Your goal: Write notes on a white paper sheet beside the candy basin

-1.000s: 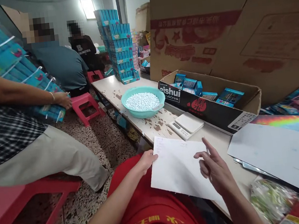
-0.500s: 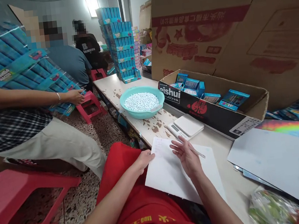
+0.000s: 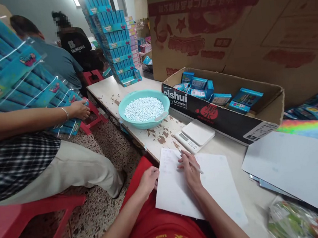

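Observation:
My right hand (image 3: 191, 170) is closed around a pen (image 3: 201, 170) above a white sheet of paper (image 3: 217, 188). The pen's point is near faint handwriting at the sheet's upper left. Fingers curled, my left hand (image 3: 148, 182) rests against the paper's left edge; whether it pinches anything is hidden. The sheet lies partly on the table and partly over my lap. Just beyond it stands a white digital scale (image 3: 198, 132). Farther off is a turquoise basin (image 3: 145, 125) holding many small pale blue-white pieces.
A long carton (image 3: 206, 110) holds several blue boxes. Blue display boxes (image 3: 114, 36) are stacked at the table's far end. White sheets (image 3: 297, 168) and a plastic bag (image 3: 294, 218) lie right. At left, a person (image 3: 74, 154) carries wrapped blue packs (image 3: 8, 66) beside a red stool (image 3: 39, 226).
My right hand has come down to the paper with the pen, its fingers drawing together. The left hand has slid slightly left, its fingers curled. The view has shifted; the carrying person appears nearer.

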`<move>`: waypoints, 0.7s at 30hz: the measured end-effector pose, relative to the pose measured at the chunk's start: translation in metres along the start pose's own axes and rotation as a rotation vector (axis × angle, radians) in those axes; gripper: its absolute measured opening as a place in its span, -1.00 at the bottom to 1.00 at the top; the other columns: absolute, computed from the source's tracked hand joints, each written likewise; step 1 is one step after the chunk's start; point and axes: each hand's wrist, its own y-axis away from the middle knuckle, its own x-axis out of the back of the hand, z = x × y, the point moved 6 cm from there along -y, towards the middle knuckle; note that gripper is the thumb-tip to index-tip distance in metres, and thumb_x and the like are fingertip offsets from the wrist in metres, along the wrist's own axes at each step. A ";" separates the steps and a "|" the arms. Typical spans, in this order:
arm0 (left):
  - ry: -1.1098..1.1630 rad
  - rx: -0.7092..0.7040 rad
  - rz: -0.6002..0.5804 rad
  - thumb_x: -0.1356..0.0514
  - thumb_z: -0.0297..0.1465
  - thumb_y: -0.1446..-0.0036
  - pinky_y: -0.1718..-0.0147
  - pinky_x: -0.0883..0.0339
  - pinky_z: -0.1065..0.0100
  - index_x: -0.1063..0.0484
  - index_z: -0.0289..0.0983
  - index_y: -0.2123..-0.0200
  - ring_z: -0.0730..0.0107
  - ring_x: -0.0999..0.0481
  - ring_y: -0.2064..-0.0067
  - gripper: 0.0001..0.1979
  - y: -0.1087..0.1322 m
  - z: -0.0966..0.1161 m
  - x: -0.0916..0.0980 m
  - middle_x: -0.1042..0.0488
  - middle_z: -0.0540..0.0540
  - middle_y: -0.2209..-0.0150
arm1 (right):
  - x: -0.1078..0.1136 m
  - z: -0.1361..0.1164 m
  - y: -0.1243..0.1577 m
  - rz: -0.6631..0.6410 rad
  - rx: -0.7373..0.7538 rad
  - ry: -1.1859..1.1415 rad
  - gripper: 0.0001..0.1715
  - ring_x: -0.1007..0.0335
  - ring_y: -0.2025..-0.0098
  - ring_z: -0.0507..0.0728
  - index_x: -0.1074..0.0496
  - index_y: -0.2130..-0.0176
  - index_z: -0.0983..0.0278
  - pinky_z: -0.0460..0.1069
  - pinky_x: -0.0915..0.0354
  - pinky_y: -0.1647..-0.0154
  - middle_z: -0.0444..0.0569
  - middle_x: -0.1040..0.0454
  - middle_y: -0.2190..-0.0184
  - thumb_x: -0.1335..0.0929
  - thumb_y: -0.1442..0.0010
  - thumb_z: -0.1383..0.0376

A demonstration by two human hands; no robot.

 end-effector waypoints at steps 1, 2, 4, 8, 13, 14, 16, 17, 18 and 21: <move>-0.073 -0.038 0.060 -0.09 -0.12 -0.07 0.56 -0.19 0.42 -0.28 -0.26 0.33 0.40 -0.38 0.52 -0.69 0.005 0.002 0.009 -0.40 -0.02 0.46 | 0.000 0.000 0.000 0.004 -0.006 0.006 -0.43 -0.39 0.33 0.08 -0.42 0.05 0.30 -0.03 -0.44 0.44 0.05 -0.35 0.12 -0.27 -0.21 -0.09; -0.160 -0.095 0.139 -0.05 -0.14 -0.11 0.50 -0.23 0.40 -0.30 -0.26 0.32 0.37 -0.42 0.46 -0.72 0.011 0.006 0.018 -0.44 -0.07 0.40 | 0.000 0.001 0.001 0.004 -0.015 0.014 -0.44 -0.40 0.35 0.08 -0.42 0.06 0.31 -0.03 -0.44 0.44 0.04 -0.37 0.15 -0.27 -0.21 -0.08; -0.357 -0.214 0.278 0.00 -0.20 -0.18 0.35 -0.27 0.35 -0.35 -0.25 0.34 0.31 -0.47 0.33 -0.73 0.025 0.021 0.028 -0.49 -0.12 0.30 | 0.001 0.002 0.001 -0.001 -0.027 0.022 -0.46 -0.40 0.39 0.07 -0.42 0.09 0.31 -0.03 -0.43 0.44 0.02 -0.39 0.22 -0.28 -0.20 -0.07; -0.739 -0.252 0.198 0.03 -0.24 -0.26 0.20 -0.23 0.27 -0.47 -0.21 0.19 0.15 -0.50 0.19 -0.69 0.036 0.053 0.000 -0.55 -0.18 0.26 | 0.002 0.004 0.000 0.007 -0.040 0.017 -0.49 -0.40 0.41 0.09 -0.40 0.15 0.30 -0.04 -0.41 0.47 -0.01 -0.42 0.30 -0.33 -0.14 -0.06; -1.076 -0.237 0.057 0.08 -0.26 -0.30 0.22 -0.26 0.19 -0.25 -0.22 -0.19 0.03 -0.54 0.19 -0.55 0.015 0.071 -0.050 -0.55 -0.30 0.25 | 0.003 0.007 0.002 0.009 -0.079 0.004 -0.45 -0.39 0.47 0.09 -0.37 0.14 0.30 -0.01 -0.40 0.47 -0.04 -0.42 0.38 -0.34 -0.13 -0.10; -1.101 -0.240 0.054 0.10 -0.28 -0.30 0.22 -0.26 0.20 -0.22 -0.24 -0.20 0.03 -0.54 0.19 -0.55 0.010 0.071 -0.054 -0.55 -0.31 0.24 | 0.003 0.008 0.002 0.004 -0.091 -0.001 -0.44 -0.38 0.48 0.09 -0.37 0.14 0.30 -0.01 -0.40 0.47 -0.06 -0.42 0.40 -0.34 -0.13 -0.11; -1.132 -0.243 0.057 0.13 -0.30 -0.31 0.23 -0.27 0.21 -0.21 -0.25 -0.21 0.03 -0.54 0.19 -0.55 0.002 0.070 -0.057 -0.55 -0.32 0.24 | 0.002 0.009 0.003 -0.003 -0.107 -0.012 -0.42 -0.37 0.51 0.08 -0.37 0.14 0.29 -0.01 -0.39 0.48 -0.08 -0.41 0.44 -0.34 -0.13 -0.13; -1.142 -0.249 0.058 0.14 -0.30 -0.32 0.24 -0.28 0.20 -0.22 -0.25 -0.20 0.01 -0.55 0.19 -0.55 -0.001 0.068 -0.057 -0.55 -0.33 0.25 | 0.002 0.010 0.003 -0.003 -0.111 -0.014 -0.42 -0.37 0.51 0.08 -0.37 0.14 0.29 -0.02 -0.39 0.48 -0.08 -0.41 0.45 -0.35 -0.12 -0.14; -1.151 -0.256 0.057 0.15 -0.30 -0.32 0.25 -0.28 0.19 -0.23 -0.26 -0.19 0.00 -0.55 0.20 -0.56 -0.003 0.068 -0.056 -0.55 -0.33 0.26 | 0.002 0.010 0.003 0.000 -0.113 -0.013 -0.41 -0.37 0.51 0.08 -0.37 0.14 0.29 -0.02 -0.39 0.48 -0.08 -0.41 0.45 -0.35 -0.12 -0.14; -1.166 -0.253 0.064 0.17 -0.31 -0.32 0.26 -0.28 0.19 -0.25 -0.25 -0.17 -0.01 -0.55 0.21 -0.56 -0.006 0.067 -0.055 -0.55 -0.34 0.26 | 0.003 0.011 0.003 0.005 -0.119 -0.002 -0.40 -0.37 0.49 0.08 -0.38 0.13 0.29 -0.03 -0.38 0.48 -0.07 -0.42 0.44 -0.36 -0.11 -0.15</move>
